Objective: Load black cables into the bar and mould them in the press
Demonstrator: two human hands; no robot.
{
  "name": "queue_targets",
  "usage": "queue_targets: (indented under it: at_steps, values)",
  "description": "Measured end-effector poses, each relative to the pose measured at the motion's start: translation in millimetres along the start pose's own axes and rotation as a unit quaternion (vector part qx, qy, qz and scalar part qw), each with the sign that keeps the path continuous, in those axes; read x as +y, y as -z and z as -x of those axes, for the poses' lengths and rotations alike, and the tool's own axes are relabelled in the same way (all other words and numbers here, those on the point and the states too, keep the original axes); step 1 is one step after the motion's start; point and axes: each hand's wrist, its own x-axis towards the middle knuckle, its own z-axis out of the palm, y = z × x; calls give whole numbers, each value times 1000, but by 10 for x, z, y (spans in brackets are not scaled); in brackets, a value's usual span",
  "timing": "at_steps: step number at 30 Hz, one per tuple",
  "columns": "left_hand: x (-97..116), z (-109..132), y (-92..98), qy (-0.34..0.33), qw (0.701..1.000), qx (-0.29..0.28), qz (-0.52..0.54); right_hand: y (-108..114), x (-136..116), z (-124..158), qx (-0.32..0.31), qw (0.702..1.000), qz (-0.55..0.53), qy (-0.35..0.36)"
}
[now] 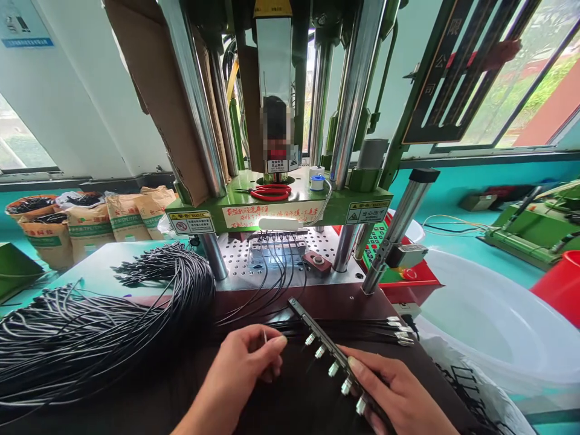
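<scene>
My right hand [389, 386] is closed around the near end of a long dark bar [326, 338], which slants away from me over the dark tabletop. Several silver connectors [333, 368] stick out along the bar's left side. To the left of the bar, apart from it, my left hand [254, 359] is closed in a pinch. A thin pale sliver shows by its thumb and forefinger, too small to name. Beyond both hands lie black cables [362, 329] with silver plugs [401, 332] at their right ends.
A green press [281, 205] stands ahead, with red-handled pliers [272, 192] and a white-and-blue spool [318, 182] on its plate. Thin cables run into a clear mould [276, 254] below. A large cable bundle [113, 326] covers the left. A white tub [475, 314] stands right.
</scene>
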Motion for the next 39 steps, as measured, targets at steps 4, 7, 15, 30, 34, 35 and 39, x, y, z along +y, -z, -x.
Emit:
queue_targets:
  at_steps: [4,7,15,30,34,35,39]
  values:
    - [-103,221,193,105,977,-46,183,6,5,-10,-7,1000,-6,-8]
    - [-150,246,215,143,966,-20,215,29,38,-34,-40,999,2,-9]
    - [-20,-88,-7,88,994,-31,54,42,69,-44,-57,998,17,16]
    - [-32,-118,-13,95,991,-90,-6,25,4,-20,-73,996,41,21]
    - [-38,-129,-9,99,991,-89,-11,12,-14,-11,-68,996,51,25]
    - [-37,-132,-5,101,991,-88,-10,9,-14,-15,-68,996,56,32]
    - [-40,-152,-6,109,990,-92,-4,1,-9,-40,-86,991,77,60]
